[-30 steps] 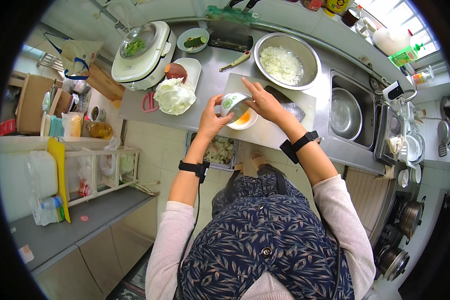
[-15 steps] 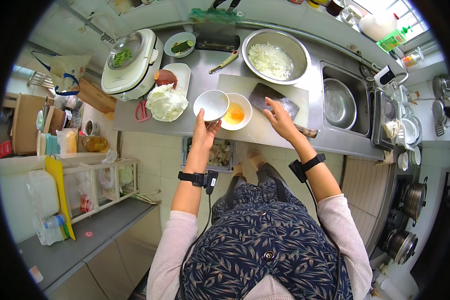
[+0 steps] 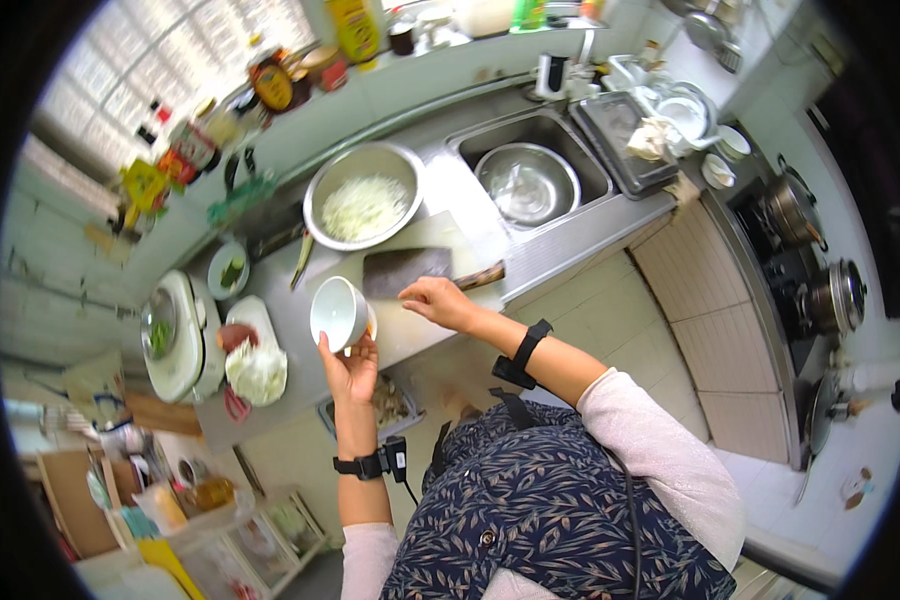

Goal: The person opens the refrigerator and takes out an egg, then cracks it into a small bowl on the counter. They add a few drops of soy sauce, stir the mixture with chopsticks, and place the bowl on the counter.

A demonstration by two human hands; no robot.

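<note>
My left hand (image 3: 350,372) grips a small white bowl (image 3: 336,312), tilted so that its pale inside shows. Behind it, a second white bowl (image 3: 373,318) with egg is mostly hidden; only a sliver of rim and orange shows. My right hand (image 3: 438,303) hovers over the near side of the cutting board (image 3: 440,232), its fingers curled together with nothing visible in them. Just beyond that hand lies a cleaver (image 3: 400,272) with a dark blade and brown handle. A large metal bowl (image 3: 320,205) of chopped white pieces stands farther back.
To the right, a metal basin (image 3: 568,190) sits in the sink (image 3: 595,150). At left are a leafy white vegetable (image 3: 256,374) on a tray, a white appliance (image 3: 178,345) and a bowl with green vegetable pieces (image 3: 229,270). A peeler-like tool (image 3: 302,260) lies near the metal bowl.
The view has swung right and tilted. The held bowl now tips more and covers most of the egg bowl. My right hand's fingers have gone from spread to curled.
</note>
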